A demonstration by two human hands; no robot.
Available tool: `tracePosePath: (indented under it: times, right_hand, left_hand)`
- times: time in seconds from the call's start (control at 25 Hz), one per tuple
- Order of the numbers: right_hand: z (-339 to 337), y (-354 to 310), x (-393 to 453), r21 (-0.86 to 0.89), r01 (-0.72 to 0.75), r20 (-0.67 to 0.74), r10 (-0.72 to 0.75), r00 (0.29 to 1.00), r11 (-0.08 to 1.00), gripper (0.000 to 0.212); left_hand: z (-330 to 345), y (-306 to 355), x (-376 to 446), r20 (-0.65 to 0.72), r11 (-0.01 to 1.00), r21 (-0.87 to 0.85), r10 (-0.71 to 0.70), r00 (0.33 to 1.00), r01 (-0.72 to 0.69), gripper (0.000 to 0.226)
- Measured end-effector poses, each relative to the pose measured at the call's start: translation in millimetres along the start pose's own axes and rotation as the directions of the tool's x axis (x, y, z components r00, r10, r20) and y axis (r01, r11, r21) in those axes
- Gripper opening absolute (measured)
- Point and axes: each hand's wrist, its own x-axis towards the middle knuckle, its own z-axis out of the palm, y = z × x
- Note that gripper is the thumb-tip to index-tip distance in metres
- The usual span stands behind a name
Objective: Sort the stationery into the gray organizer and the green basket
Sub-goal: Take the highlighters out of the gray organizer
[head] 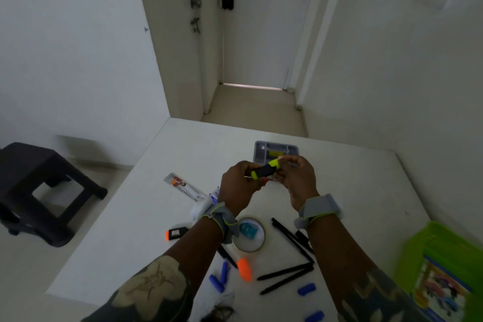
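Note:
A yellow-green highlighter (265, 170) with a black barrel is held between both hands above the table. My left hand (239, 181) grips its lower end and my right hand (295, 176) grips the cap end. Just behind them sits the gray organizer (261, 150), with something yellow in one compartment. The green basket (428, 251) stands at the front right, holding a colourful box (441, 287). On the table lie an orange highlighter (176, 233), an orange cap (245, 269), several black pens (287, 273), blue caps (306, 289) and a tape roll (249, 234).
A ruler (183, 185) and a white item lie left of my left wrist. A dark stool (39, 191) stands on the floor to the left of the white table (366, 191). A closed door and corridor are beyond the table's far edge.

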Motion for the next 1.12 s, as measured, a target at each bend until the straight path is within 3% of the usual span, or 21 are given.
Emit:
tracePosePath:
  times: [0.2,0.32,0.52,0.84,1.12]
  right_hand:
    - [14.9,-9.1,-3.2,-0.013,0.029,-0.026,-0.029,0.999,1.000,0.010]
    - [31.6,-8.4,-7.1,0.005,0.016,-0.038,-0.016,0.999,1.000,0.003]
    - [40.2,-12.4,-12.4,-0.005,-0.026,-0.036,0.026,0.999,1.000,0.014]
    - [35.5,-21.0,-11.7,-0.083,-0.012,-0.085,0.005,0.996,0.996,0.012]
    - [33.1,-30.9,-11.5,-0.052,0.029,-0.075,-0.033,0.997,0.998,0.009]
  left_hand:
    - [-5.6,11.0,8.9,0.056,0.984,-0.172,-0.041,0.998,0.050,0.022]
    - [-19.3,5.8,18.1,0.095,0.994,-0.103,-0.019,0.995,0.029,0.026]
    - [-24.1,9.0,18.4,0.151,0.999,-0.025,-0.019,0.988,0.023,0.036]
    - [-26.0,22.4,16.2,0.103,0.997,-0.067,0.041,0.994,-0.034,0.027]
    - [-21.9,30.7,13.4,0.045,0.994,0.009,0.111,0.993,-0.112,0.029]
